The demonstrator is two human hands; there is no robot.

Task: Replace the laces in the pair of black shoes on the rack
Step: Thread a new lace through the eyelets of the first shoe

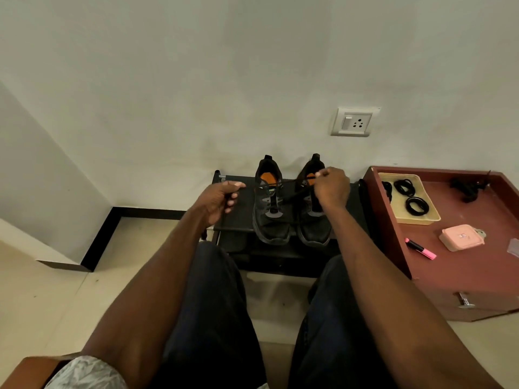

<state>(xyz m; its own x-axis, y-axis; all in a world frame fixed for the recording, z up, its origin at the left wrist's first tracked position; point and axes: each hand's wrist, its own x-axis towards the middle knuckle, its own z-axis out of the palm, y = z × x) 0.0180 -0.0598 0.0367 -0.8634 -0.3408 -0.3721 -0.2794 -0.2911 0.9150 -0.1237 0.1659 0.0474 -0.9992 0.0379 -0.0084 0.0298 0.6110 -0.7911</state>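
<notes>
Two black shoes with orange insoles stand side by side on top of a black rack (238, 217), toes toward me. The left shoe (271, 203) carries a black lace (289, 196) that runs out to both sides from its upper eyelets. My left hand (222, 199) grips one lace end at the left of that shoe. My right hand (330, 188) pinches the other end above the right shoe (313, 217), partly hiding its tongue. The lace is pulled taut between the hands.
A maroon cabinet (460, 279) stands right of the rack. On it sit a yellow tray (421, 219) with coiled black laces (404, 187), a loose black lace pile (467, 188), a pink pouch (462, 237) and a pink marker (420, 248). A wall socket (354, 122) is above.
</notes>
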